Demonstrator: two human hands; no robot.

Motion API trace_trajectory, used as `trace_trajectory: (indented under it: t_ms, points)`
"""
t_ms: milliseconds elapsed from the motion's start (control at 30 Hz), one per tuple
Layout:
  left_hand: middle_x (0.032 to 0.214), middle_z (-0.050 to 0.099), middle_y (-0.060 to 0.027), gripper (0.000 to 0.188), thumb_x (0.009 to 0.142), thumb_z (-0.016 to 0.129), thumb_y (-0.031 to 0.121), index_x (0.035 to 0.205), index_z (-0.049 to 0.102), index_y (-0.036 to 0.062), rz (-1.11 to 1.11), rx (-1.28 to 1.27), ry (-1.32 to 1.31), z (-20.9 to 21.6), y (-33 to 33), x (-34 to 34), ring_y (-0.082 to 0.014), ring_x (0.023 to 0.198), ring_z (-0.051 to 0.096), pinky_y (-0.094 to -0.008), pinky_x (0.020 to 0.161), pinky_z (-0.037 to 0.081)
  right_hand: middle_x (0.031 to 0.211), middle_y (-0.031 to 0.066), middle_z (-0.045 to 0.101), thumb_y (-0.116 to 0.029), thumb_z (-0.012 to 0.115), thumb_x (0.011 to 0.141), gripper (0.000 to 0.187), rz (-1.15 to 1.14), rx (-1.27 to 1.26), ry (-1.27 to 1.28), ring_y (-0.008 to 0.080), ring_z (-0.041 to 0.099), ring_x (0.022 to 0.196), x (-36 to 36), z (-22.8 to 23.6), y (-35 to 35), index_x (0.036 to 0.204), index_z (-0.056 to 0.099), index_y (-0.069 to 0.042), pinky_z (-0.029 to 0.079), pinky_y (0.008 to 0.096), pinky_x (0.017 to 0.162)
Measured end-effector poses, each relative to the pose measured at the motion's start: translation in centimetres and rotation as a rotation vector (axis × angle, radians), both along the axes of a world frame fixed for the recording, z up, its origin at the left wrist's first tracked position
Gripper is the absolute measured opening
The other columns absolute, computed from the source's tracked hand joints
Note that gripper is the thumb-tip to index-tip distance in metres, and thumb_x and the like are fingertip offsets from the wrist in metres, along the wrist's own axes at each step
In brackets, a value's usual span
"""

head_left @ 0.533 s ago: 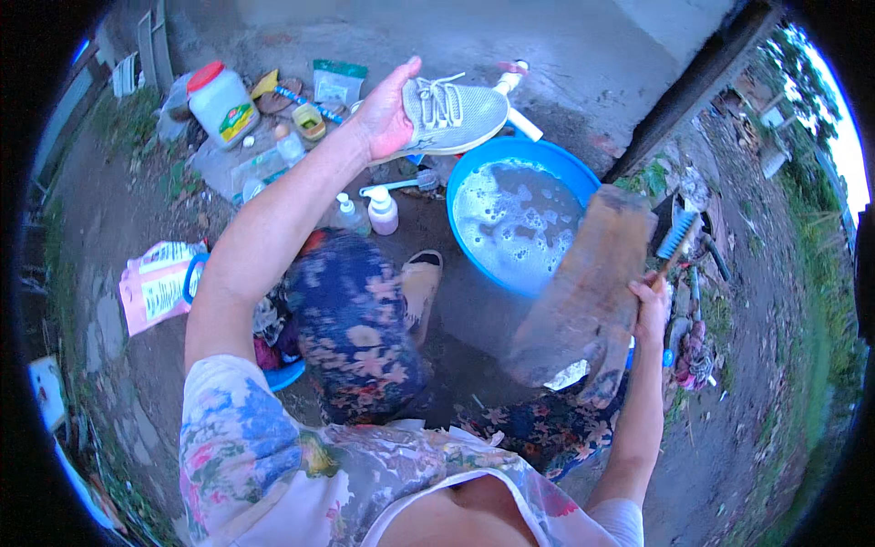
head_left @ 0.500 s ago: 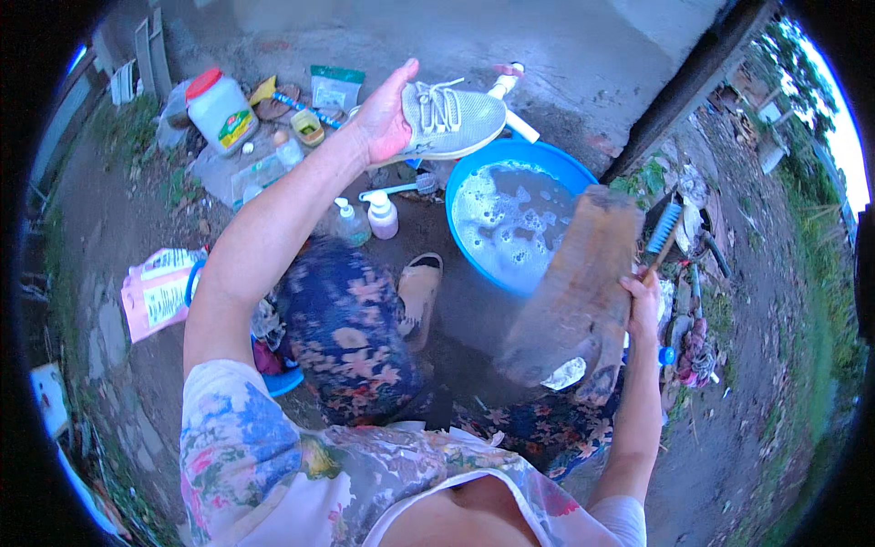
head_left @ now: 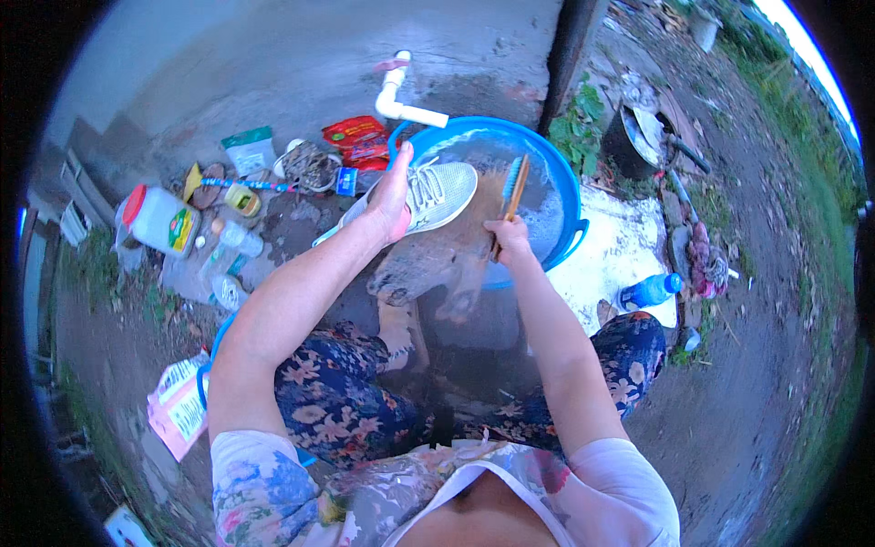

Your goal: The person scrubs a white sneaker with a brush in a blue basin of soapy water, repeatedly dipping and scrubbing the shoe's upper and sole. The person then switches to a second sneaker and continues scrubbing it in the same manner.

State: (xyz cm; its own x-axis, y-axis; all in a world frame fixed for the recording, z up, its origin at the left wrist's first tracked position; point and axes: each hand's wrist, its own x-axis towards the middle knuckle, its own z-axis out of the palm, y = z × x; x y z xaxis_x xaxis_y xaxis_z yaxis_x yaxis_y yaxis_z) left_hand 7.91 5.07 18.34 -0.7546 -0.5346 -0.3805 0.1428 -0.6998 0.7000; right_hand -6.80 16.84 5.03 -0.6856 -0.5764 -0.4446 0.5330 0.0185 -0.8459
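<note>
A light grey-green lace-up sneaker [head_left: 445, 193] is in my left hand [head_left: 392, 202], held by its heel end with the toe toward the right. My right hand [head_left: 510, 241] is closed round the wooden handle of a scrubbing brush [head_left: 515, 193]. The brush's blue bristles face left, apart from the shoe. Below the sneaker, a worn wooden board [head_left: 421, 263] slants across the near-left rim of a blue basin [head_left: 572, 187]. Foamy water shows in the basin around the board's upper end.
A white tap pipe [head_left: 410, 111] comes out of the wall behind the basin. To the left stand a white jar with a red lid [head_left: 162, 219], bottles and packets. At right are a blue bottle [head_left: 649, 290] and a dark pot [head_left: 635, 141]. A pink packet [head_left: 179, 401] is near my left elbow.
The wooden board, raised at my right before, now slants over the basin rim. My right hand has moved left and up with the brush, closer to the sneaker. The view has shifted.
</note>
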Motion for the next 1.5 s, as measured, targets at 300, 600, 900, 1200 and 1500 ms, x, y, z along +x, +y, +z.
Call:
trace_trajectory:
  t_ms: [300, 600, 900, 1200, 1500]
  points:
    - [0.114, 0.059, -0.0160, 0.048, 0.092, 0.049, 0.041, 0.119, 0.047, 0.0002, 0.012, 0.044, -0.152, -5.5, -2.9, -4.4, -0.0270, 0.103, 0.059, -0.0427, 0.093, 0.046, 0.092, 0.0160, 0.061, -0.006, 0.073, 0.071, 0.045, 0.159, 0.294, 0.007, 0.0263, 0.061, 0.077, -5.2, -7.6, -2.0, 0.107, 0.049, 0.006, 0.049, 0.0382, 0.068]
    - [0.120, 0.055, -0.0177, 0.036, 0.099, 0.036, 0.023, 0.121, 0.046, -0.0029, 0.197, 0.447, 0.048, -11.5, -3.8, -6.2, -0.0293, 0.111, 0.054, -0.0430, 0.100, 0.041, 0.090, 0.0187, 0.064, -0.023, 0.056, 0.088, 0.051, 0.256, 0.323, 0.991, 0.0265, 0.062, 0.081, -0.4, 2.3, 2.5, 0.135, 0.042, -0.011, 0.048, 0.0359, 0.077]
    - [0.126, 0.051, -0.0155, 0.036, 0.099, 0.036, 0.023, 0.125, 0.042, -0.0015, 0.145, 0.359, 0.030, -10.4, -2.2, -7.8, -0.0261, 0.117, 0.050, -0.0418, 0.100, 0.040, 0.077, 0.0273, 0.061, -0.033, 0.047, 0.091, 0.048, 0.485, 0.817, 1.162, 0.0405, 0.063, 0.075, -2.8, 1.8, -3.1, 0.137, 0.037, -0.025, 0.049, 0.0501, 0.071]
    - [0.111, 0.057, -0.0135, 0.028, 0.097, 0.041, 0.018, 0.114, 0.049, -0.0018, 0.191, 0.277, -0.051, -13.0, -3.0, -7.9, -0.0219, 0.099, 0.057, -0.0356, 0.090, 0.047, 0.077, 0.0246, 0.063, -0.035, 0.044, 0.092, 0.049, 0.503, 0.877, 1.249, 0.0413, 0.063, 0.070, -2.8, 1.7, -3.5, 0.138, 0.034, -0.021, 0.050, 0.0516, 0.066]
    - [0.106, 0.058, -0.0111, 0.023, 0.094, 0.046, 0.014, 0.110, 0.051, -0.0018, 0.150, 0.206, -0.065, -13.1, -3.7, -7.9, -0.0211, 0.096, 0.057, -0.0336, 0.087, 0.046, 0.082, 0.0289, 0.062, -0.035, 0.044, 0.092, 0.050, 0.570, 0.814, 1.191, 0.0444, 0.062, 0.074, -1.8, 1.6, -1.7, 0.138, 0.035, -0.018, 0.050, 0.0534, 0.066]
